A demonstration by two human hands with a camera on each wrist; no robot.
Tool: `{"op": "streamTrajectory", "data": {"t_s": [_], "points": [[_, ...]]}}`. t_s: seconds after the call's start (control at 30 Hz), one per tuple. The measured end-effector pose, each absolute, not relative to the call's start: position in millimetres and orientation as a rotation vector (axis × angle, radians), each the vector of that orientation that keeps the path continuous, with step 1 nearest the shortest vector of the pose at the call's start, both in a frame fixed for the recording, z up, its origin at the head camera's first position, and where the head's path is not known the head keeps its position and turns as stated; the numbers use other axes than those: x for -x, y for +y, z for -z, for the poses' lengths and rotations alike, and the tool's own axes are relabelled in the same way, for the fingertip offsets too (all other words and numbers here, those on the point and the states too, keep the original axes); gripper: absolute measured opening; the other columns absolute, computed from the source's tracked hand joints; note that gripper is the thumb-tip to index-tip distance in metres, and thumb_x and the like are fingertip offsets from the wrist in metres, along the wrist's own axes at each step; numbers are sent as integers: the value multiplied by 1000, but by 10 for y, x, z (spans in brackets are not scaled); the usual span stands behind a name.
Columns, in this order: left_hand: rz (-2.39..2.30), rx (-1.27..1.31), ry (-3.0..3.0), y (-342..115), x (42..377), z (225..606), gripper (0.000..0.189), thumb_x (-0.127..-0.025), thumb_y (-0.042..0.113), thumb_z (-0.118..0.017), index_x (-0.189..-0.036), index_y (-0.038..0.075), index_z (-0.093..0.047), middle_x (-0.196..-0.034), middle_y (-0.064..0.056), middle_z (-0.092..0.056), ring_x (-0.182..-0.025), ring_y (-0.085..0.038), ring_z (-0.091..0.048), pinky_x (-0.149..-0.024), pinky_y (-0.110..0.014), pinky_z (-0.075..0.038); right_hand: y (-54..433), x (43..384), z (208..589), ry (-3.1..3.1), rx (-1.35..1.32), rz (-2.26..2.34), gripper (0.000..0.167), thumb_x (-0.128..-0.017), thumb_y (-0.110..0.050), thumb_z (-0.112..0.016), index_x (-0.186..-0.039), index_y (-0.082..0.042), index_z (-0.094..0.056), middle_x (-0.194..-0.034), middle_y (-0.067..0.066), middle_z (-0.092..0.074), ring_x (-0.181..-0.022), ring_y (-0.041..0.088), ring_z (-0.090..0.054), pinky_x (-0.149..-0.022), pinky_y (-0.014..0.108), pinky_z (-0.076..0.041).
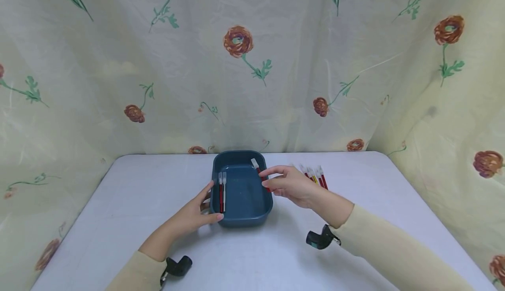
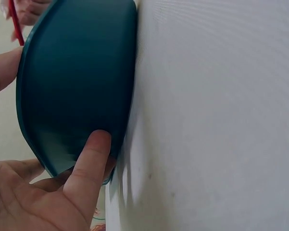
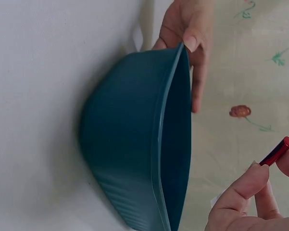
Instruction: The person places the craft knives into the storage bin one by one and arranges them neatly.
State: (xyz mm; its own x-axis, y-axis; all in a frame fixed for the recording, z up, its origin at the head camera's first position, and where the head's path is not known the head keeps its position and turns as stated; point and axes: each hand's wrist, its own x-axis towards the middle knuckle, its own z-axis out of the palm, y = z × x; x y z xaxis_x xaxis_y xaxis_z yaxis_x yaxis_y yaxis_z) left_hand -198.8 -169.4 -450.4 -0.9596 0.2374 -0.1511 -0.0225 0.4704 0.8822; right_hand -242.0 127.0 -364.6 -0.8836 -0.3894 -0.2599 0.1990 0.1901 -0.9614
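A dark blue plastic bin stands on the table. My left hand grips its left side, with the thumb at the rim and a finger against the outer wall. Above the bin's right edge, my right hand pinches a red pen with a clear cap, tilted cap-end away. Its red end shows between thumb and fingers in the right wrist view. Inside the bin, a red pen and a pale pen lie side by side along the left wall.
Several capped pens, mostly red with a yellow one, lie on the white table behind my right hand, which partly hides them. A flower-printed curtain hangs behind the table and at both sides. Each wrist carries a black camera.
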Motion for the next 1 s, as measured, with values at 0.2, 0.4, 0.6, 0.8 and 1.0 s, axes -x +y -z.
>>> {"op": "streamTrajectory", "data": {"t_s": [0.2, 0.4, 0.6, 0.8, 1.0], "points": [[-1491, -185, 2461, -1689, 1973, 4491, 107, -83, 36, -83, -163, 24, -12, -161, -23, -26, -142, -47, -35, -107, -59, -39, 1147, 2435, 3691, 1973, 166, 1741, 31, -94, -7, -69, -124, 0, -66, -97, 9, -68, -83, 20, -61, -79, 25, -54], [-1478, -166, 2466, -1685, 1977, 4490, 107, -84, 37, -82, -163, 25, -12, -161, -22, -27, -142, -46, -36, -106, -60, -39, 1032, 2477, 3714, 1976, 139, 1712, 30, -94, -9, -69, -124, -2, -67, -98, 9, -69, -81, 17, -62, -74, 22, -54], [-1483, -165, 2462, -1695, 1981, 4502, 106, -84, 38, -82, -162, 26, -12, -161, -21, -27, -142, -46, -35, -105, -61, -40, 913, 2527, 3753, 1991, 141, 1673, 30, -94, -12, -70, -123, -4, -67, -109, 9, -69, -87, 19, -63, -85, 28, -55], [-1479, -142, 2466, -1705, 1987, 4522, 106, -83, 39, -82, -162, 29, -13, -161, -19, -28, -142, -45, -35, -105, -62, -40, 792, 2569, 3818, 1988, 133, 1659, 31, -94, -14, -71, -124, -5, -68, -119, 15, -67, -98, 27, -63, -101, 40, -50], [-1476, -148, 2465, -1699, 1992, 4525, 105, -84, 40, -82, -162, 29, -13, -162, -19, -28, -142, -45, -35, -105, -63, -39, 673, 2618, 3938, 2004, 114, 1665, 27, -93, -13, -72, -119, -5, -70, -109, 10, -69, -96, 26, -64, -96, 39, -52]]}}
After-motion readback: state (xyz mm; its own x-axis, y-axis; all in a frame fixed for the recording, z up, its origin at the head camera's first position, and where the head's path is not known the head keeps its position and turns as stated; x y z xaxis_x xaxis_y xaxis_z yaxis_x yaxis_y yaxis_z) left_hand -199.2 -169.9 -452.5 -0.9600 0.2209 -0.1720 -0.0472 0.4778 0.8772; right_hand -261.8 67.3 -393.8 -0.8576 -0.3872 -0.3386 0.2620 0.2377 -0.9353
